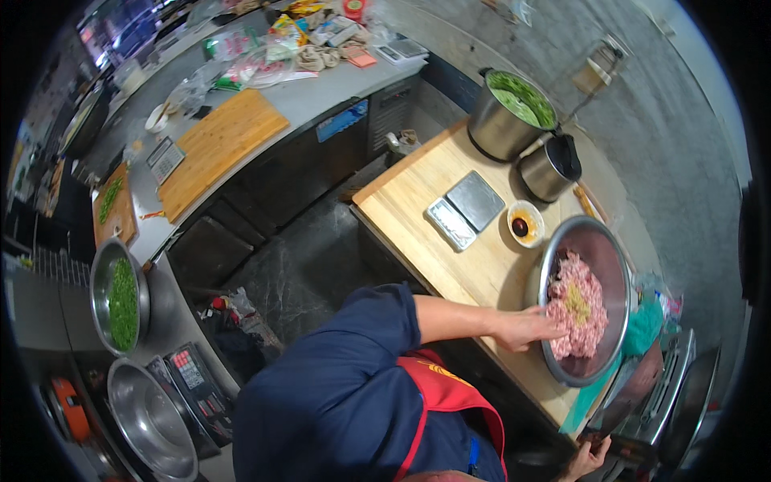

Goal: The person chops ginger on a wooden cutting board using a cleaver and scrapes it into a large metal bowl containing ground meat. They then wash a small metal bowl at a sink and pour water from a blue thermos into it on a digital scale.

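Observation:
A large steel bowl (623, 265) holds minced meat (593, 301) with a yellowish paste or seasoning on top. My left hand (527, 328) lies over the bowl's near rim, fingers reaching inside by the meat. At the table's lower right corner, the fingers of my right hand (590, 459) curl at the lower end of a dark, glossy thing (632, 391); its kind and my grip on it are unclear. Beyond the steel bowl on the wooden table (409, 199) are a small bowl of dark sauce and orange-yellow contents (535, 234) and a digital scale (476, 202).
A steel pot of chopped greens (503, 129) and a steel kettle (542, 175) stand by the wall. Teal plastic (587, 400) lies under the bowl. On the left counter are a cutting board (223, 150), a bowl of chopped greens (141, 301) and an empty steel bowl (150, 416).

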`<state>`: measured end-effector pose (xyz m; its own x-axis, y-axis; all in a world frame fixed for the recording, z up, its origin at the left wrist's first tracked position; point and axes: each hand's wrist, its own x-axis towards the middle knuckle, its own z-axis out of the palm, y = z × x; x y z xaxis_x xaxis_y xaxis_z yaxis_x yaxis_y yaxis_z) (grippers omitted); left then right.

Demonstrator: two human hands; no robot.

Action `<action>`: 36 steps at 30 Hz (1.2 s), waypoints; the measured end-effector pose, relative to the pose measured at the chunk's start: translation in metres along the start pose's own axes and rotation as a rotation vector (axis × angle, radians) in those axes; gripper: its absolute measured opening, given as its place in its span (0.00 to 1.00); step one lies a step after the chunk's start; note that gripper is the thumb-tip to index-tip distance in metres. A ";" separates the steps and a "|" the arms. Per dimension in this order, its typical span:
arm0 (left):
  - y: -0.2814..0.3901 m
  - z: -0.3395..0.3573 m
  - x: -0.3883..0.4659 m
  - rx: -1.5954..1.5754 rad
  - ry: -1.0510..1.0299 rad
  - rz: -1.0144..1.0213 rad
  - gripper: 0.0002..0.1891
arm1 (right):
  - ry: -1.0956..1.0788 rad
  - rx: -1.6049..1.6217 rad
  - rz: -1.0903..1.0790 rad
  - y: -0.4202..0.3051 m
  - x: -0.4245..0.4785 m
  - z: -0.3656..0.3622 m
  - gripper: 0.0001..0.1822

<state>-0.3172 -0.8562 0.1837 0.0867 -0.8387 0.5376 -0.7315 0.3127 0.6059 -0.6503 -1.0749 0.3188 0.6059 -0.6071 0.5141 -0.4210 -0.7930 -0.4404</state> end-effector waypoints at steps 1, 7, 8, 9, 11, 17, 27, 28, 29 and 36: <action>0.004 -0.021 -0.006 -0.053 -0.109 -0.103 0.37 | -0.047 0.176 0.038 0.009 0.010 0.020 0.18; -0.016 -0.078 -0.211 0.127 0.086 -0.819 0.13 | -0.639 0.946 0.013 -0.088 0.082 0.179 0.17; -0.010 -0.093 -0.244 0.227 0.090 -0.929 0.13 | -0.752 1.045 -0.017 -0.116 0.089 0.197 0.15; 0.002 -0.107 -0.275 0.255 0.173 -1.073 0.13 | -0.756 0.983 -0.055 -0.144 0.088 0.219 0.15; 0.025 -0.122 -0.335 0.315 0.391 -1.344 0.14 | -0.686 0.949 -0.351 -0.192 0.088 0.275 0.19; 0.067 -0.134 -0.485 0.586 1.014 -1.656 0.19 | -0.914 0.915 -0.735 -0.346 0.047 0.397 0.23; 0.101 -0.290 -0.721 1.042 1.505 -1.627 0.26 | -1.073 0.654 -0.901 -0.623 -0.108 0.603 0.18; 0.103 -0.307 -0.750 1.107 1.510 -1.661 0.26 | -1.056 0.644 -0.905 -0.647 -0.127 0.629 0.17; 0.114 -0.328 -0.770 1.111 1.458 -1.777 0.27 | -1.040 0.626 -0.911 -0.670 -0.139 0.651 0.17; 0.128 -0.405 -0.867 1.122 1.335 -2.017 0.32 | -1.019 0.507 -0.962 -0.810 -0.209 0.703 0.18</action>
<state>-0.2120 0.0913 0.0330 0.4756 0.8516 0.2204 0.7224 -0.5211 0.4545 0.0387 -0.2698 0.0502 0.7978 0.5906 0.1210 0.5486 -0.6279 -0.5521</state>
